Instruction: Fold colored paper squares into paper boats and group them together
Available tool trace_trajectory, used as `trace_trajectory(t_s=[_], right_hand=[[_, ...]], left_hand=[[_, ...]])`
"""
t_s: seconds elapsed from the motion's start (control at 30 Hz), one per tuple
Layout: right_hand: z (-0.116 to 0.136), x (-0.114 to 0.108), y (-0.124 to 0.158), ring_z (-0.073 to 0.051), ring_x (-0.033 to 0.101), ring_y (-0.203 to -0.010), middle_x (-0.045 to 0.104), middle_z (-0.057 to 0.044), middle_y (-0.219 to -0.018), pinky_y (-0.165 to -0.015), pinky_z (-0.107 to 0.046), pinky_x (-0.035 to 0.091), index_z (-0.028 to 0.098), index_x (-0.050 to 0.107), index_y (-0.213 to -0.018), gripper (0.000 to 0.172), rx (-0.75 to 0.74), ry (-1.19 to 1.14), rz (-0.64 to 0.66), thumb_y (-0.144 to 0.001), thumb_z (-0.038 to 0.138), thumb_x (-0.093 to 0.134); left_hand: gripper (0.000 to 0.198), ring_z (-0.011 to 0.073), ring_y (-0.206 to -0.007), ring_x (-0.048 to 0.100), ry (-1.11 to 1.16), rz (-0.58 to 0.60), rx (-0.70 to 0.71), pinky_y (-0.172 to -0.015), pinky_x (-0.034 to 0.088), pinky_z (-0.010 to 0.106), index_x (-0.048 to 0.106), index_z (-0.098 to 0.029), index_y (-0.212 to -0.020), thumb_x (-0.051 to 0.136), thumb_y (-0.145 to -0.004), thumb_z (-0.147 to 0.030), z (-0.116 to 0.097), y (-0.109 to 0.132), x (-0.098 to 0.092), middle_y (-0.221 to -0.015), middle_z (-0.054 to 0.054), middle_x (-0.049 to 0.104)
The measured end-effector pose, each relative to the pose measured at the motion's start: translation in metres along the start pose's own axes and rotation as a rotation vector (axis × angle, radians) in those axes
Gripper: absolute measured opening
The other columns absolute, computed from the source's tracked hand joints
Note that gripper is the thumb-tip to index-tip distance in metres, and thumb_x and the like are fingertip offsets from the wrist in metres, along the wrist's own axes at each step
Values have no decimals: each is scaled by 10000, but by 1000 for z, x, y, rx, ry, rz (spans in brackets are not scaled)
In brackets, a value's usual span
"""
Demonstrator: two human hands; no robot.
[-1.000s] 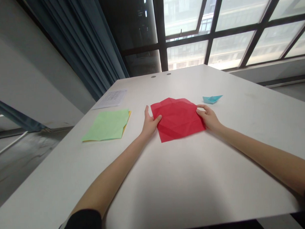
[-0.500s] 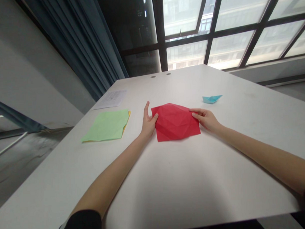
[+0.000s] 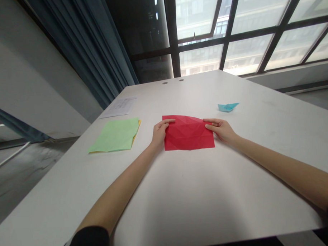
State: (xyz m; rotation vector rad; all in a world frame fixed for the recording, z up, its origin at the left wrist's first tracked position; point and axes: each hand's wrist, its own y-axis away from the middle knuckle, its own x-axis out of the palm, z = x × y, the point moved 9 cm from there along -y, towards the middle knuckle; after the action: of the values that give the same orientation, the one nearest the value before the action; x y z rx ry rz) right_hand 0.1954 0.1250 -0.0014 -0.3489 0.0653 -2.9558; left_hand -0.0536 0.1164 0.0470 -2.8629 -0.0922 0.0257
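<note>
A creased red paper sheet (image 3: 188, 133) lies on the white table (image 3: 198, 193), its far edge lifted and curved towards me. My left hand (image 3: 159, 132) grips its left edge, fingers curled over the top corner. My right hand (image 3: 220, 129) pinches the right edge between thumb and fingers. Both forearms stretch out over the table.
A light green sheet (image 3: 114, 134) lies over a yellow one (image 3: 137, 128) to the left. A printed white page (image 3: 120, 106) sits further back. A small blue folded paper boat (image 3: 228, 106) rests at the right. Windows and a dark curtain stand behind.
Both hands have brought the far part of the red paper towards me, so the sheet looks shorter and squarer. The left hand went from flat beside it to gripping its corner.
</note>
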Motion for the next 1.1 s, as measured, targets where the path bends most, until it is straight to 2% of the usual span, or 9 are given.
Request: trace_trajectory(t_s=[0.17,0.43,0.6,0.83,1.1], right_hand=[[-2,2,1,-195,665,-766,718,-61,-850,-741,-360,539,201,657,-1002,433,38,-17,5,-596,299,770],[-6,1,0,-159,658,-717,719,-49,-818,-720,-304,526,190,681,-883,337,53,-51,-9,-579,295,782],[0,4,3,-145,645,-660,709,-30,-742,-658,-284,510,187,667,-803,299,26,-30,-19,-561,318,785],[3,13,6,-103,598,-555,671,17,-649,-562,-237,479,200,633,-732,248,17,-37,7,-565,313,776],[6,16,7,-157,636,-694,701,-26,-801,-654,-295,518,204,671,-852,319,-15,91,29,-578,336,767]], left_hand=[[384,195,-837,609,35,125,-117,-767,481,318,685,-175,-981,713,-600,-219,11,3,9,-993,77,674],[446,142,-684,618,259,94,-256,-714,508,305,679,-158,-978,775,-546,-211,22,4,11,-817,55,696],[479,135,-682,622,278,132,-283,-705,513,287,664,-156,-1010,784,-548,-205,23,7,17,-829,57,695],[488,145,-733,638,333,176,-324,-784,508,321,655,-173,-1036,783,-567,-209,25,13,28,-879,64,696],[468,160,-778,644,382,173,-298,-853,495,363,672,-177,-991,798,-540,-185,18,12,30,-877,54,699]])
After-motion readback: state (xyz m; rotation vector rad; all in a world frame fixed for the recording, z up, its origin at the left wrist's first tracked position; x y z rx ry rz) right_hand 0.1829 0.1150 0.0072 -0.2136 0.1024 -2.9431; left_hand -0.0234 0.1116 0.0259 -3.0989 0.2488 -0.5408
